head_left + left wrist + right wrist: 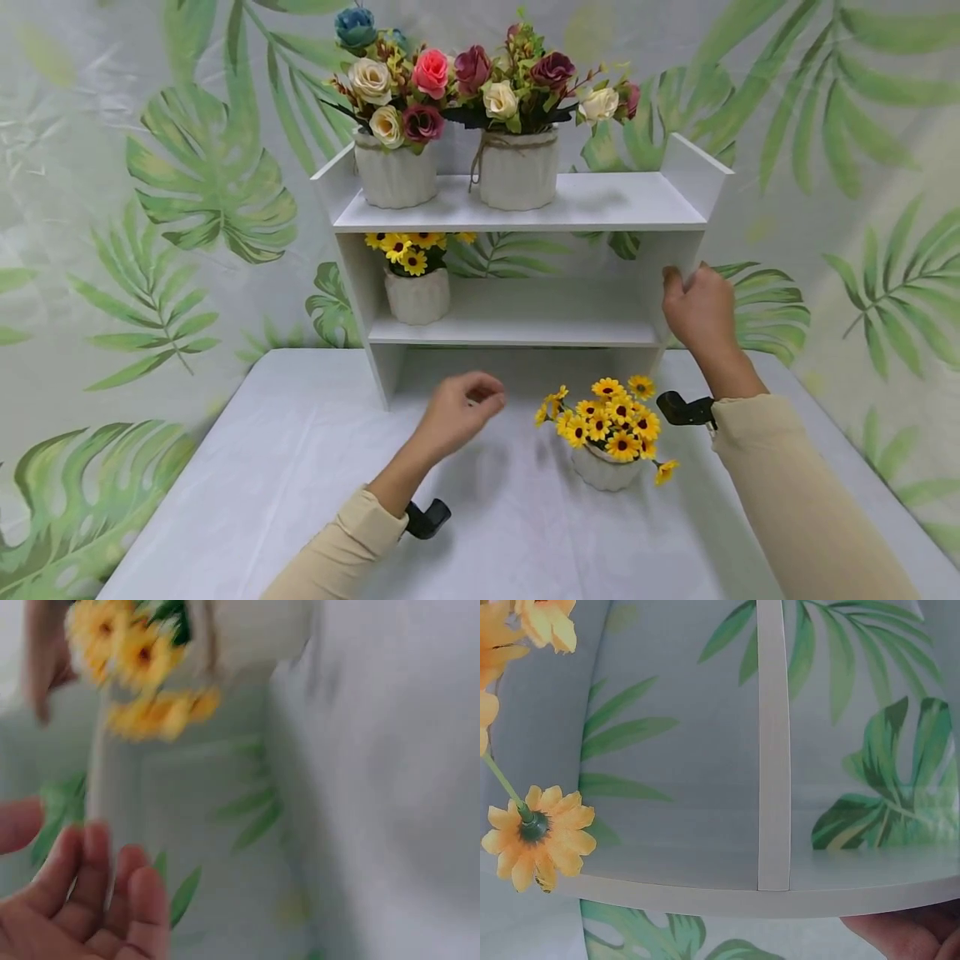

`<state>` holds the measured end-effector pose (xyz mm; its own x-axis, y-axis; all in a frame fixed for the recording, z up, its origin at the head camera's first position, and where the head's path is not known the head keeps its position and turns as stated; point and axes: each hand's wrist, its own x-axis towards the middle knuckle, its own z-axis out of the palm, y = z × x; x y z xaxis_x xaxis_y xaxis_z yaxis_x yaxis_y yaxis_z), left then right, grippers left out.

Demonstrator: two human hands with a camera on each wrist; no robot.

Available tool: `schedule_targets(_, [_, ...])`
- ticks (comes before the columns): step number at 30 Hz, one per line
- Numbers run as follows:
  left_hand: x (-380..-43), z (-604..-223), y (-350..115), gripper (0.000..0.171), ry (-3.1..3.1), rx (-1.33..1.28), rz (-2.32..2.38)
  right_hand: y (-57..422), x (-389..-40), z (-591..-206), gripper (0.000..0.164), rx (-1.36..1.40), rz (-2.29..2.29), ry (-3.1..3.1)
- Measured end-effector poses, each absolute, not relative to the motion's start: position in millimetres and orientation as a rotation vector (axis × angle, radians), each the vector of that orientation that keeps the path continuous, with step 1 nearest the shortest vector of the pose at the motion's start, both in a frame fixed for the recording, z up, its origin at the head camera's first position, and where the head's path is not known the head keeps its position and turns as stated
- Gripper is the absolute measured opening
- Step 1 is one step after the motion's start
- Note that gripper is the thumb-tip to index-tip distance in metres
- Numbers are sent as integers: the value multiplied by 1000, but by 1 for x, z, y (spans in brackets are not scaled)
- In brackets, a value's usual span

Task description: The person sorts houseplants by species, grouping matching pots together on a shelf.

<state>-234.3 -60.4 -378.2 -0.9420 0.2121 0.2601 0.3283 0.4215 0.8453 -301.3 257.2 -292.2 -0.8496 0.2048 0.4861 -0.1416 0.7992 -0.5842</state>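
A white shelf unit stands on the table. My right hand grips the edge of its right side panel, and in the right wrist view those fingers show partly behind the board. My left hand hovers over the table in front of the unit, fingers loosely bent and holding nothing; the left wrist view shows its palm bare. Between my two forearms, a white pot of yellow artificial flowers rests on the table, in front of the unit's right end.
Two white pots of artificial roses, one on the left and one in the middle, stand on the top shelf. Another pot of yellow flowers sits at the left of the middle shelf. A leaf-patterned backdrop hangs behind the white-covered table.
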Motion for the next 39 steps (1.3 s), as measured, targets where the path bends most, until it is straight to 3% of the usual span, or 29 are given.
schedule_targets(9, [-222, -415, -18, 37, -3209, -949, -1307, 257, -300, -291, 47, -31, 842, -2433])
schedule_targets(21, [-232, -443, 23, 81, -3055, -930, -1561, 257, -299, -291, 48, -20, 848, -2431])
schedule_targets(33, [-251, -451, 48, 54, -2706, -1112, -1888, 256, -302, -292, 45, -15, 822, -2436])
schedule_targets(39, [-254, -451, 52, 55, -2694, -1139, -1977, 257, -301, -292, 46, -9, 826, -2430])
